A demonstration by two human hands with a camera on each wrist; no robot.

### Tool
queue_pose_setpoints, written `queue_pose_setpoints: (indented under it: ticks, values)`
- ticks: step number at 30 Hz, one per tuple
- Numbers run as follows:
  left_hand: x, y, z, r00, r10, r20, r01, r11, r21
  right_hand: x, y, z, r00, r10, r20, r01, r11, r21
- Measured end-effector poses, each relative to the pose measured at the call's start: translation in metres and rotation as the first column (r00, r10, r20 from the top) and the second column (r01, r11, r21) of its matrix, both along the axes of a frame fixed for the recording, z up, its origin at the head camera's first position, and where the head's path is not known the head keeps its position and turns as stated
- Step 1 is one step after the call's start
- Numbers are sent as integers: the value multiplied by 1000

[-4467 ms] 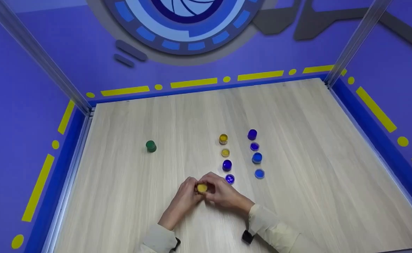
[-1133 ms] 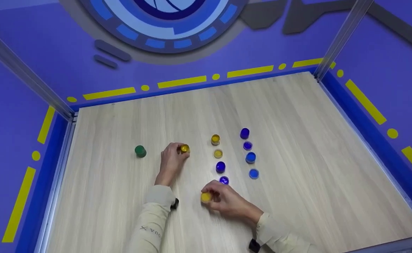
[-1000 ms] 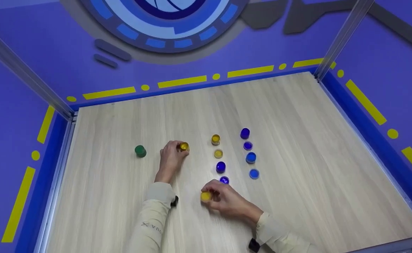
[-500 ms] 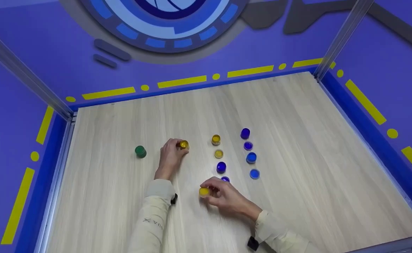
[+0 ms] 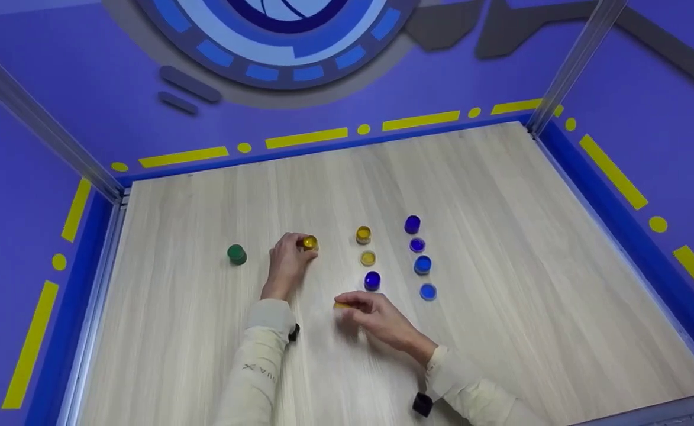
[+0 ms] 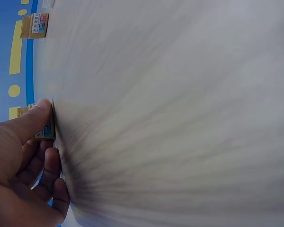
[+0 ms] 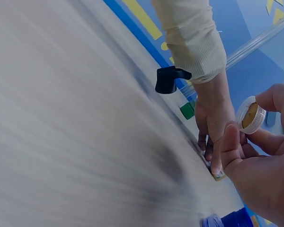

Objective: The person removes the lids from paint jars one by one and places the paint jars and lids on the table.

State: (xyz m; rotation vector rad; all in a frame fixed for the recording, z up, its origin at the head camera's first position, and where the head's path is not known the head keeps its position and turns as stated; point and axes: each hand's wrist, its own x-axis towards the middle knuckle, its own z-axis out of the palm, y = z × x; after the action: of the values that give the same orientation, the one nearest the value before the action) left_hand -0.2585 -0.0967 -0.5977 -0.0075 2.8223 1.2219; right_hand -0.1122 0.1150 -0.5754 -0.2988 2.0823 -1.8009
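Note:
My left hand (image 5: 287, 266) holds a small open paint jar of yellow (image 5: 310, 243) on the table, left of the other yellow jar. Its label (image 6: 46, 130) shows in the left wrist view beside the thumb. Nearer the front edge, my right hand (image 5: 376, 319) pinches a screw lid (image 5: 341, 306) between thumb and fingers, slightly above the table. The lid (image 7: 252, 117) has a clear ridged rim and ochre paint inside, as the right wrist view shows; in the head view it is nearly edge-on. A violet-blue jar (image 5: 372, 280) stands just beyond the right hand; its lid (image 7: 212, 221) is hidden in the head view.
A green jar (image 5: 236, 254) stands left of the left hand. Rightward are a yellow jar (image 5: 363, 235) with its lid (image 5: 368, 258), a purple jar (image 5: 412, 224) with its lid (image 5: 417, 245), and a blue jar (image 5: 422, 264) with its lid (image 5: 428, 291). Walls enclose the table (image 5: 500, 236).
Earlier both hands met over the yellow jar. The lid came apart from it, and the left hand carried the jar forward to the table. Lately the right hand moved slightly forward, tipping the lid edge-on.

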Motion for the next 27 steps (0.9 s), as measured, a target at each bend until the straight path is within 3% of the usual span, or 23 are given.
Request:
queue_pose_setpoints:
  ticks: [7,11,17,27]
  values:
    - [-2,1,1,1000,-10,-1,10,1000,-16,-2,1,1,981,-42,187,58,995,-80]
    - [-3,1,0,1000,-11,-14,10,1000,-26,-3,0,2,972,-36,231,72,985,-153]
    - [-1,0,1,999,-18,-30,17,999,-42,-4,1,1,959,16,284,81,941,-328]
    - [0,1,2,1000,3,7,-3,1000,-13,-3,6,5,926,119,359,13,939,-345]
